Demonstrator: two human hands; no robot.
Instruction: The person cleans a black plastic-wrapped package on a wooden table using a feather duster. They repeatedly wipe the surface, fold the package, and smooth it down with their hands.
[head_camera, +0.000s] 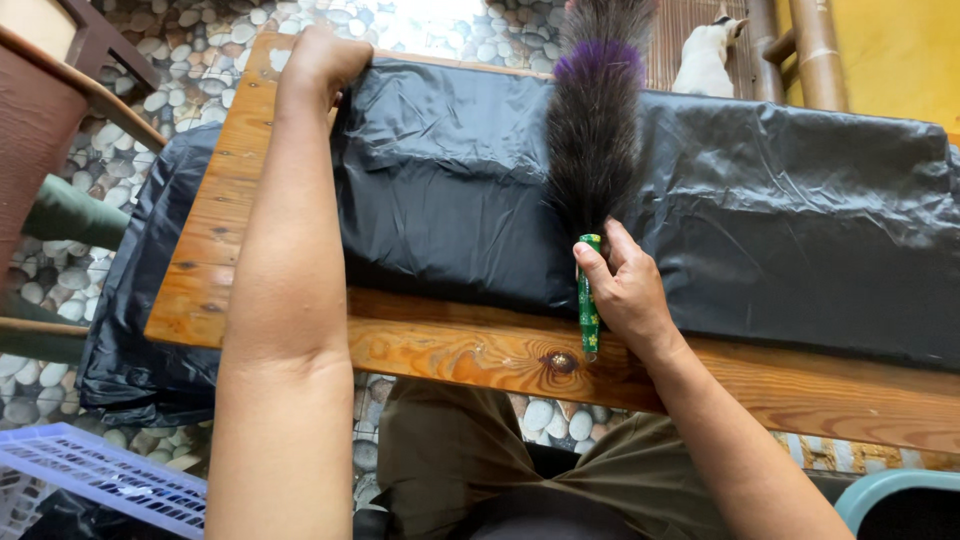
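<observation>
Black plastic sheeting (450, 180) is covering most of a varnished wooden table (470, 355), draping off the left edge toward the pebble floor (180, 60).

Head view, the only one I'm getting: my left hand (320, 60) is reaching out to the far left corner of the sheet, fingers curled down at its edge, probably pinning it so it isn't sliding; whether it's actually pinching plastic, I can't tell. My right hand (625, 290) is wrapping closed around the green patterned handle (589, 300) of a feather duster (597, 130), thumb along the handle. The duster is lying flat on the sheet, dark feathers with a purple band pointing away from me, handle end hanging over the near table edge. A low grip like that is giving sweep reach across the plastic, I'm judging.

Around it: a white animal (705, 55) is lying on the floor past the far edge, a bamboo post (820, 45) is standing by a yellow wall, a white slatted crate (100, 480) is sitting bottom left, and a wooden chair (50, 110) is at upper left.
</observation>
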